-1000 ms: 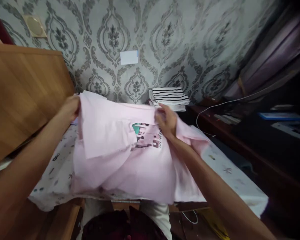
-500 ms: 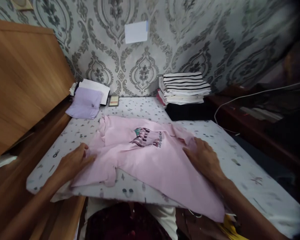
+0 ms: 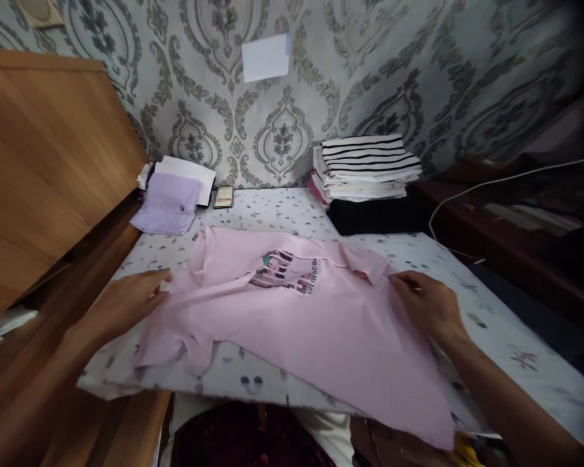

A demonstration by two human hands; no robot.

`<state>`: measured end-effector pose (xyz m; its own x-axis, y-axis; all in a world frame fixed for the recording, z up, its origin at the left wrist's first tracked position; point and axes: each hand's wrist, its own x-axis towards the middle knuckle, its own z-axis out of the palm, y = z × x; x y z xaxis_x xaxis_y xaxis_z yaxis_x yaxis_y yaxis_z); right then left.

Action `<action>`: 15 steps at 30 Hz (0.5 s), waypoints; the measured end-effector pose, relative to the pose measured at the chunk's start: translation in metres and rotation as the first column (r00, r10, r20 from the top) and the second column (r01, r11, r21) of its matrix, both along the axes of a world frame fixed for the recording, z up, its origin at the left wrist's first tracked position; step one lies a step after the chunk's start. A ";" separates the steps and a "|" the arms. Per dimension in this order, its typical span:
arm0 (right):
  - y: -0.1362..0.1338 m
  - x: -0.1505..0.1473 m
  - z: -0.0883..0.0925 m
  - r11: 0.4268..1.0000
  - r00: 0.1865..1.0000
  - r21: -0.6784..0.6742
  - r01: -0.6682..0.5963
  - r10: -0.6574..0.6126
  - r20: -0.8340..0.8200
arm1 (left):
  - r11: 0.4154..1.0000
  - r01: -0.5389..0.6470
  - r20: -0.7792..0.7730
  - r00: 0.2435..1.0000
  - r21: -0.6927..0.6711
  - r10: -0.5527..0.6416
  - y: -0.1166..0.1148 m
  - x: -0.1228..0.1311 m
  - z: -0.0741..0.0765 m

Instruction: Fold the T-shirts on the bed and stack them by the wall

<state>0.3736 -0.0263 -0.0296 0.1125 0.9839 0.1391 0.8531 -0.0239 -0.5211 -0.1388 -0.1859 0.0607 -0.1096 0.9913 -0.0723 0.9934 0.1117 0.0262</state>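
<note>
A pale pink T-shirt [image 3: 292,318] with a dark printed picture on its chest lies spread, print up, on a white patterned pad [image 3: 496,337]. Its hem hangs over the near edge. My left hand [image 3: 126,301] lies on the shirt's left side by a sleeve, fingers stretched out and pressing the cloth. My right hand [image 3: 425,305] rests on the shirt's right side, fingers curled and pinching the edge of the fabric.
A folded lilac garment [image 3: 168,207] on white cloth lies at the back left, a small card [image 3: 223,196] beside it. A stack of folded striped clothes [image 3: 365,168] stands at the back right on something black. A wooden panel [image 3: 43,168] rises at left; a white cable [image 3: 491,191] runs at right.
The shirt was held up in the air in both hands a second ago; now it lies flat on the pad. Both hands have slid outward, pulling it wider.
</note>
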 end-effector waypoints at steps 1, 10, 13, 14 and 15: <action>0.002 0.001 0.000 1.000 1.000 0.001 0.001 -0.001 -0.022 | 0.996 0.088 0.033 0.996 0.005 -0.088 0.015 0.010 -0.003; 0.013 -0.017 0.003 0.963 0.953 0.063 -0.260 0.246 0.174 | 0.960 0.279 0.051 0.959 0.022 -0.280 0.097 0.033 -0.038; 0.024 -0.018 0.004 0.968 0.966 0.089 -0.233 0.220 0.134 | 0.984 0.142 0.315 0.934 0.105 -0.169 0.105 0.025 -0.033; 0.028 -0.017 0.004 0.974 0.977 0.094 -0.204 0.198 0.075 | 0.991 0.083 0.444 0.888 0.105 -0.121 0.110 0.024 -0.028; 0.033 -0.016 0.005 0.981 0.985 0.094 -0.168 0.170 -0.017 | 0.995 0.021 0.569 0.819 0.099 -0.074 0.116 0.024 -0.022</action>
